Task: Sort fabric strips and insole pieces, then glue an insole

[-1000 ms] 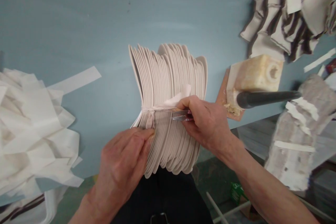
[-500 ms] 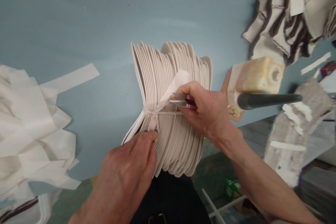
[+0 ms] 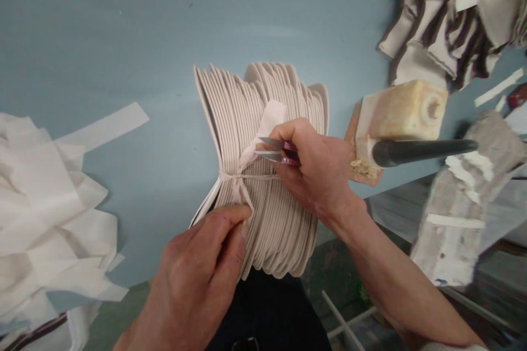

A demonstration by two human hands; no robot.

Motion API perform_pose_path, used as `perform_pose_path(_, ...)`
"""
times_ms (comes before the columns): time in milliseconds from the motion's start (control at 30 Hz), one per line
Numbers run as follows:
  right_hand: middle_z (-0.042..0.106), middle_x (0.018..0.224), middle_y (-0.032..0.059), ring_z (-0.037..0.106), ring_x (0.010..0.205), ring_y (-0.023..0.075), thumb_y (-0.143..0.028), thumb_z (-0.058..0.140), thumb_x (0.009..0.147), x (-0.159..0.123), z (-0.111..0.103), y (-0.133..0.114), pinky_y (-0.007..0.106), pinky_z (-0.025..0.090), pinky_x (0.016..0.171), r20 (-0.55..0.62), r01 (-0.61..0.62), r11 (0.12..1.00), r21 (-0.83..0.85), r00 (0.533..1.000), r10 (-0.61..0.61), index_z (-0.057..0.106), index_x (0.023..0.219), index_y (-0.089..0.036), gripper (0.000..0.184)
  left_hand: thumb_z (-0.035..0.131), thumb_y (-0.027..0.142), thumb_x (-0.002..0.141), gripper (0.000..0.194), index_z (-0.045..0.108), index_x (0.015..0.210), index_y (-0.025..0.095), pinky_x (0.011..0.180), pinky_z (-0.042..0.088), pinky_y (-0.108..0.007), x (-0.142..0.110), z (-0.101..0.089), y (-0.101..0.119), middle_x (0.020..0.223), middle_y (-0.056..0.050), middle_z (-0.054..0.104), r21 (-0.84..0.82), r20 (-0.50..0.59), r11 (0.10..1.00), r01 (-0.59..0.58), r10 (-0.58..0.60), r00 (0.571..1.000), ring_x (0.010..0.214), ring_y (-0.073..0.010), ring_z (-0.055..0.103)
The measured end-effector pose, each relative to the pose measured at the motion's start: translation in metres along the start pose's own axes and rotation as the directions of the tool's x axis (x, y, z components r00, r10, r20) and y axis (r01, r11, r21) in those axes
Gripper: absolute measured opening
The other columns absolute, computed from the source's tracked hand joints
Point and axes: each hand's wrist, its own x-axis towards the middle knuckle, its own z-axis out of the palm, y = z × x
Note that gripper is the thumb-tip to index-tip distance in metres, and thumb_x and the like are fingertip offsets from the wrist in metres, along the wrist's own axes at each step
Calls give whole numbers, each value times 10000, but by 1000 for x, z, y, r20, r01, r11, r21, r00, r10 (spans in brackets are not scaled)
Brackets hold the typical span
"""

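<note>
A thick bundle of beige, sole-shaped layered pieces [image 3: 284,230] stands on edge at the table's front, cinched round the middle by a tied fabric strip [image 3: 273,115]. My left hand [image 3: 206,263], below the knot, pinches the strip's lower tail between thumb and fingers. Above and right of the knot, my right hand [image 3: 315,167] is closed round a pair of scissors [image 3: 269,149] with pinkish handles. Their blades point left, slightly apart, in front of the strip's upper tail. Whether my right fingers also grip that tail is hidden.
Loose white strips [image 3: 53,214] are heaped at left on the blue table [image 3: 123,27]. To the right stand a yellowed block-like container [image 3: 405,112] and a black rod-like handle [image 3: 424,152], close to my right wrist. Brown-edged fabric pieces [image 3: 420,60] lie at the back right.
The whole view has shifted slightly, with the bundle and both hands a little further left. A bit more of the strip's lower tail shows at my left fingertips. Both grips stay closed.
</note>
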Motion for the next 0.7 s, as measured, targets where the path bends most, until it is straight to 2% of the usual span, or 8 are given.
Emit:
perform_pose_path(100,658,720,-38,612,622,121,-199,539,948,9,1,-1,236,345,557,6,43,999,7,999,-43,597,943,-225,64,567,349,1010,190,721,1007,237,479,485,-187,1,-8,3,721,44,708,-115,9,981,154,-154,988,572,-113,652)
perform_pose_path(167,668,751,-33,638,665,124,-222,550,975,15,2,0,226,371,583,55,45,999,24,997,-46,600,966,-220,51,591,422,998,230,730,1032,242,453,457,-197,2,-13,1,672,50,670,-182,-49,954,238,-250,967,542,-115,611)
perform_pose_path(267,672,772,-28,662,710,130,-271,550,1004,20,5,2,220,405,609,105,27,999,44,994,-31,602,983,-217,77,611,486,990,279,707,1118,257,575,498,-232,5,-15,-11,731,44,660,-207,-286,927,313,-363,887,630,-127,609)
perform_pose_path(333,667,760,-30,654,695,129,-277,545,999,19,6,4,221,410,604,93,24,998,51,995,-29,599,975,-217,84,646,522,952,343,694,1154,249,736,552,-295,6,-10,-24,896,6,710,-159,-348,934,321,-357,867,777,-163,658)
perform_pose_path(400,648,717,-39,619,635,122,-261,529,985,14,6,4,224,396,580,54,33,998,59,998,-36,588,953,-220,79,667,560,906,451,674,1208,225,937,570,-412,1,1,-35,1145,-63,727,-108,-278,952,287,-306,910,1001,-240,691)
perform_pose_path(500,601,636,-61,540,526,111,-198,493,953,2,6,5,233,357,532,-34,73,994,81,997,-71,559,919,-227,80,572,555,958,586,554,1424,201,1169,456,-558,-13,25,-41,1471,-147,600,-159,-77,950,268,-282,956,1347,-327,577)
perform_pose_path(600,592,619,-72,504,481,105,-143,492,928,-5,4,6,239,346,513,-86,99,990,98,992,-90,537,898,-232,105,509,557,994,720,353,1597,197,1282,298,-596,-24,42,-38,1660,-164,417,-252,56,906,340,-337,940,1535,-329,394)
perform_pose_path(700,616,646,-70,537,502,108,-149,520,936,-7,3,7,237,367,515,-84,108,988,109,992,-99,542,907,-238,96,558,657,923,865,325,1611,188,1271,309,-622,-28,43,-43,1656,-168,426,-297,127,838,457,-439,889,1517,-357,420)
